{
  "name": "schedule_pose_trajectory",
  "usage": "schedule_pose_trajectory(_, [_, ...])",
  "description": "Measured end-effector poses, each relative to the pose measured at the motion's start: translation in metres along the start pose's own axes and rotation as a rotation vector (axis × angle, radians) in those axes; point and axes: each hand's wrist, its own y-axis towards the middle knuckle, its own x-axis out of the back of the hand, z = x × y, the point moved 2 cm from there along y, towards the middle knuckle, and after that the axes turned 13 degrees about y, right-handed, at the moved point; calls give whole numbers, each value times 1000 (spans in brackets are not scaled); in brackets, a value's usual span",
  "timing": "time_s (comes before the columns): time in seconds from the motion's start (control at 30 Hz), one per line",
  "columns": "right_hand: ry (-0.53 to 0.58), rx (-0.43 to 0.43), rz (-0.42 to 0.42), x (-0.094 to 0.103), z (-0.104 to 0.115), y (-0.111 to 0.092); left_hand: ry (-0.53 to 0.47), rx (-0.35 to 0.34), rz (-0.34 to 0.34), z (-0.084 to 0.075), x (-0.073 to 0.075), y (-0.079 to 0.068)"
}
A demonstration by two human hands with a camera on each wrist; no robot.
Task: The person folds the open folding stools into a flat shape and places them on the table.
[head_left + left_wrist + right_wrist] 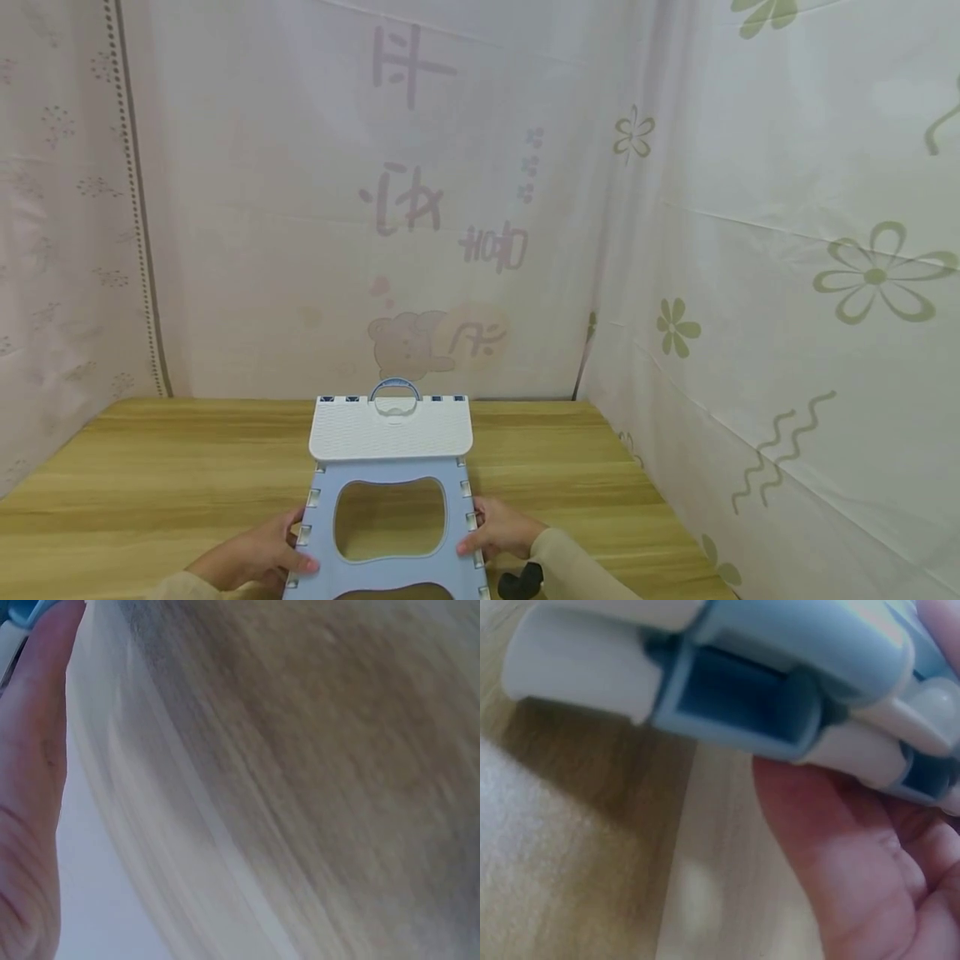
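Observation:
A folding step stool with a light blue panel point(401, 572) and a textured white top point(345, 437) is in the middle of the head view, its near end cut off by the frame. At its left edge, my left hand point(255, 550) grips the side, thumb over the blue face. My right hand point(504, 530) holds the opposite edge the same way. In the right wrist view, fingers point(840, 855) lie against the stool's blue and white hinge segments point(802, 645). Only a finger point(30, 772) and a scrap of blue plastic point(28, 610) show in the left wrist view.
The stool is over a wood-grain table point(187, 467). Printed curtains point(262, 208) hang behind it and along both sides. A small carry handle point(395, 385) sticks up at the stool's far end. A black object point(521, 582) sits by the right wrist.

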Motion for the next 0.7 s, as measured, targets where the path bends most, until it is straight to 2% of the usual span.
schedule_pose_trajectory(0.43, [12, -8, 27, 2, 1, 0, 8, 23, 0, -1, 1, 2])
schedule_pose_trajectory(0.7, [13, -4, 41, 3, -1, 0, -10, -3, 16, -1, 1, 2])
